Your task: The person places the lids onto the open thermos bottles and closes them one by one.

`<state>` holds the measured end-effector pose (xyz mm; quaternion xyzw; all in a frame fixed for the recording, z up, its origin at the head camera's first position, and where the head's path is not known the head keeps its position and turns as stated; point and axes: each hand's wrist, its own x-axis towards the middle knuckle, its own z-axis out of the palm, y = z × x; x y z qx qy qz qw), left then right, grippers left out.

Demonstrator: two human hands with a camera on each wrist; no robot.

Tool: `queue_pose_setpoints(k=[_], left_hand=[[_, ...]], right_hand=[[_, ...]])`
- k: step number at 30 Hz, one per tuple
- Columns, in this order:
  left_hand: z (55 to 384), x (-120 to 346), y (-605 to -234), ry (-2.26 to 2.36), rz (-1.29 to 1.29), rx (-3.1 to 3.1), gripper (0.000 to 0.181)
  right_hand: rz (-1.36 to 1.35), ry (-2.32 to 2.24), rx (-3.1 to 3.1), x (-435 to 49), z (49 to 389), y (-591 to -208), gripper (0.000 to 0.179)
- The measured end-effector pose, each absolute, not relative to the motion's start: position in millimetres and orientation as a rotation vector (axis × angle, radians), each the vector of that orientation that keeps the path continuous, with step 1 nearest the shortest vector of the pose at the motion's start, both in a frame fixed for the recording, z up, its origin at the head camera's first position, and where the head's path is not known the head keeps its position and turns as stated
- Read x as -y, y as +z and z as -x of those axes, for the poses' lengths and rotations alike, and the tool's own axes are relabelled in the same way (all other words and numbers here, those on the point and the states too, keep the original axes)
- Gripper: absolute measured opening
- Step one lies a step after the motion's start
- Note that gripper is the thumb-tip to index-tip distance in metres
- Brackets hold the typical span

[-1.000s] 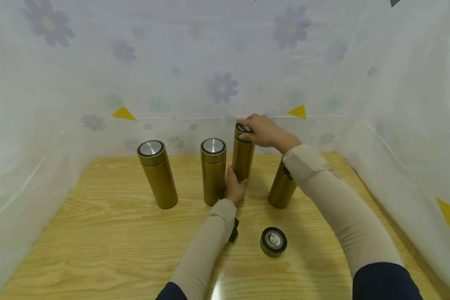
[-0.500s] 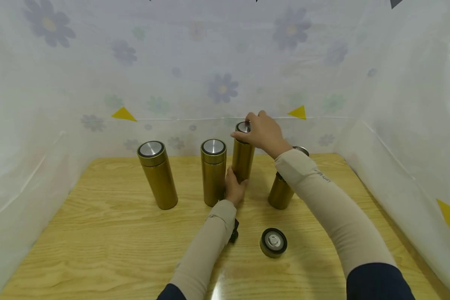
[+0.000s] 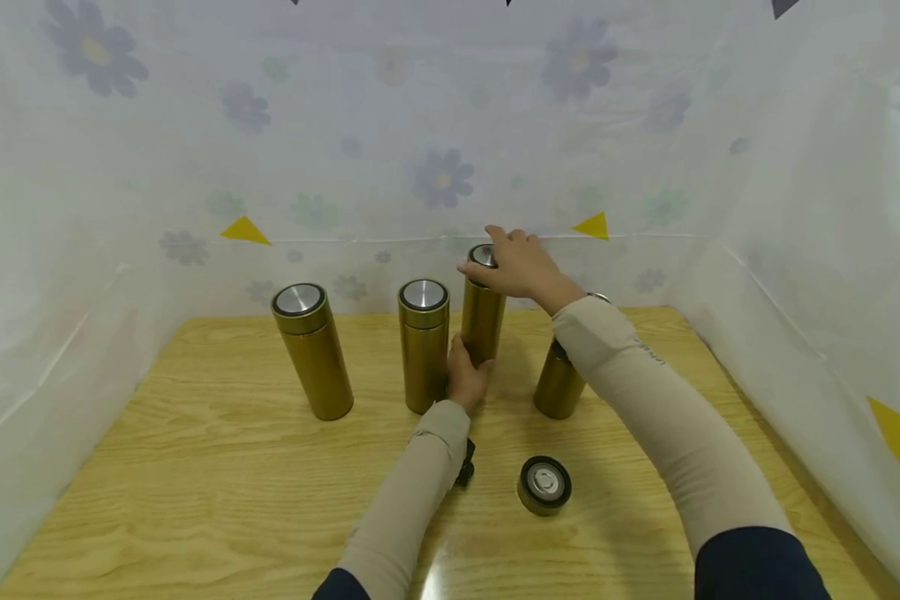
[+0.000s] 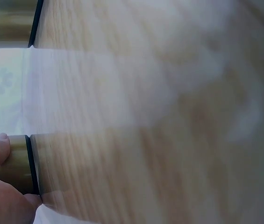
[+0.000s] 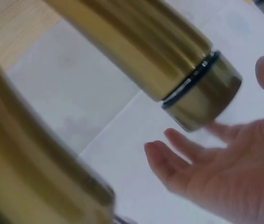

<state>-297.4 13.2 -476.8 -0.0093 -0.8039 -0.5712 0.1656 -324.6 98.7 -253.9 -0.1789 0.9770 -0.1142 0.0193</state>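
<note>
My left hand point(image 3: 468, 377) grips the lower body of a gold vacuum flask point(image 3: 483, 321), the rear one in the head view. In the left wrist view my fingers point(image 4: 1, 148) lie around its base, on the wood. My right hand point(image 3: 523, 265) is at the flask's silver-topped lid point(image 3: 483, 256). The right wrist view shows its fingers spread around the lid point(image 5: 206, 95), thumb apart from it; a dark ring shows between lid and body. A loose flask lid point(image 3: 544, 485) lies underside up in front.
Two more lidded gold flasks stand to the left, one close by point(image 3: 424, 350) and one farther off point(image 3: 317, 358). Another flask point(image 3: 558, 387) stands at right, partly hidden by my right sleeve. Patterned sheeting point(image 3: 345, 150) rises behind the wooden table point(image 3: 217, 492).
My right hand has shifted its hold on the rear flask's lid, and its fingers have spread looser. My left hand has stayed at the flask's base.
</note>
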Motion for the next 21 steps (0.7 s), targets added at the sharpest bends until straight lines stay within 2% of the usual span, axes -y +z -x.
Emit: queue_pose_setpoints(k=[7,15,21], left_hand=[[299,-13,-477,-1.580,0.036,2.271,0.054],[298,-14,-475,-1.577,0.026,2.294,0.056],[304,-13,-483,-1.642,0.045,2.258,0.059]], right_hand=[[0.859,-0.389,-2.731,-108,328,-238,0.058],[0.871,-0.352,-2.654,-110,333,-237,0.064],[0.907,-0.368,-2.694,-110,335,-240,0.062]])
